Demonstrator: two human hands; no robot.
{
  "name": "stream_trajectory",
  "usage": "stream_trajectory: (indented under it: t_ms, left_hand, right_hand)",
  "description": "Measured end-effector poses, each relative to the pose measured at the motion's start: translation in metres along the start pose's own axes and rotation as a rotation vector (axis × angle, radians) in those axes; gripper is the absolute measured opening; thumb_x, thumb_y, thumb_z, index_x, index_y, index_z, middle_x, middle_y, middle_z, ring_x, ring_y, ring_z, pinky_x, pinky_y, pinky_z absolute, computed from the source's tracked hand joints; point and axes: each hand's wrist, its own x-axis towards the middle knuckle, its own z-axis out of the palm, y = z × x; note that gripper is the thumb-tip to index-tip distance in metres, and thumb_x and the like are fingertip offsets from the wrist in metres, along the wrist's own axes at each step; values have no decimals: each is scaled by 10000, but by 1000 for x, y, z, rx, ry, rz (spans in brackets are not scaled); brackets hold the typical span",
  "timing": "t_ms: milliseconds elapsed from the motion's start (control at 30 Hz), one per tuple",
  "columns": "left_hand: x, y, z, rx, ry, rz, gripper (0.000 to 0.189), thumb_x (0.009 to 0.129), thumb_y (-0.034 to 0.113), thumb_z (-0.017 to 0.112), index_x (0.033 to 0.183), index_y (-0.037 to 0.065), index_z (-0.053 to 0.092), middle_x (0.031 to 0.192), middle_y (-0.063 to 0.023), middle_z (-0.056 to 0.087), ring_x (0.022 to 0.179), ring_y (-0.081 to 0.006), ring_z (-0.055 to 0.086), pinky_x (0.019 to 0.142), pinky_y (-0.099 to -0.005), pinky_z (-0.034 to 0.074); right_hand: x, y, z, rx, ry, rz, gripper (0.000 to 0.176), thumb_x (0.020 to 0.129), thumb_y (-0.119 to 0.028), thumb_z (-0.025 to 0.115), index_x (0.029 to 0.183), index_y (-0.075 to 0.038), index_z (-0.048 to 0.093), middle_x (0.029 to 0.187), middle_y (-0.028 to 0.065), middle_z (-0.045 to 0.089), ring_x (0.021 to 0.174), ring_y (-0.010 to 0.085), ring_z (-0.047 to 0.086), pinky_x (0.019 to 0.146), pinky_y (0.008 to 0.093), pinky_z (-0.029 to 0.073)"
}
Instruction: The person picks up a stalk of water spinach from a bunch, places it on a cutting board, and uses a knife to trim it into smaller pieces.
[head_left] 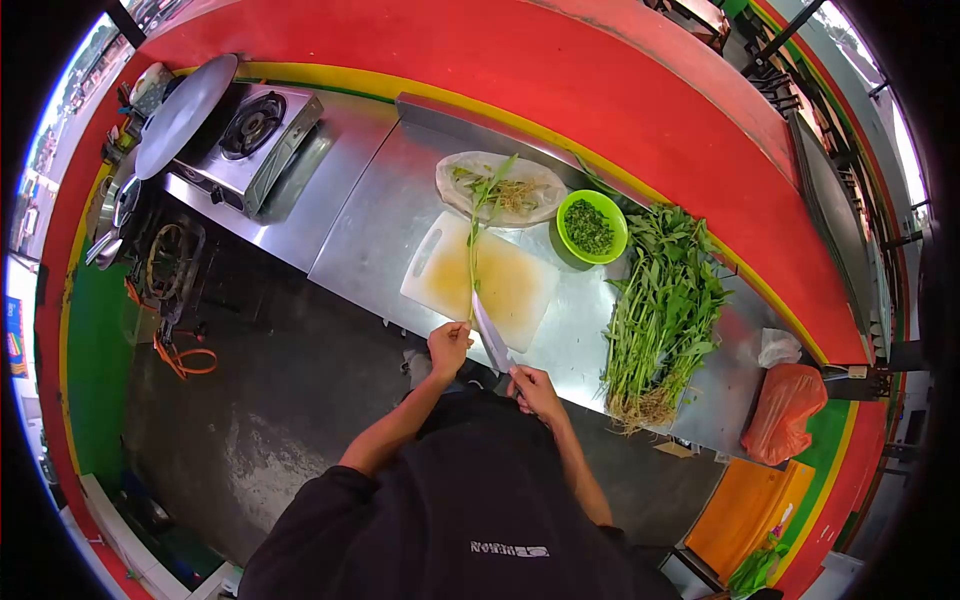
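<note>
My left hand (pixel 450 348) is closed on the lower end of a long green vegetable stalk (pixel 475 257). The stalk runs away from me over the white cutting board (pixel 425 285), its leafy tip above a clear plastic bag of root trimmings (pixel 545 208). In my right hand (pixel 538 393) is a kitchen knife (pixel 489 331), fingers wrapped round the handle. Its blade tip lies against or very near the stalk, just beyond my left hand. Yellow-brown stains mark the board's middle.
A lime green bowl (pixel 623 238) of chopped greens stands right of the board. Beside it lies a large bunch of rooted leafy stalks (pixel 660 320). A gas stove (pixel 290 145) is at left. An orange-red plastic bag (pixel 785 412) sits at the counter's right end.
</note>
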Motion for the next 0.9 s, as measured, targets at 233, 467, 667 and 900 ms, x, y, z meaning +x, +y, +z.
stream_trajectory:
  t_ms: [233,467,667,900]
  left_hand:
    - [-5,1,1,68,50,-9,238,935,162,693,975,-72,699,796,-103,710,659,-153,697,602,-269,553]
    - [-10,3,7,63,122,-8,238,926,167,706,955,-70,712,779,-99,717,634,-150,691,581,-268,548]
    - [-5,-7,18,86,243,-4,226,890,168,739,926,-54,722,758,-103,724,631,-145,684,594,-280,544]
    - [-6,12,31,214,347,7,204,839,190,772,870,-10,747,757,-110,741,665,-173,703,665,-314,547]
  right_hand:
    - [0,6,8,-37,-1,-18,365,1042,-364,522,895,-37,594,716,36,584,430,59,413,376,241,335]
    - [0,10,13,-20,0,-24,389,1038,-382,524,862,-40,581,709,37,578,426,64,417,375,244,335]
    - [2,18,12,-4,42,-38,362,1046,-352,509,914,-24,586,724,51,593,417,67,422,362,246,339]
    - [-1,10,17,-1,46,-34,394,1043,-378,513,841,-43,560,688,33,561,415,72,414,367,252,339]
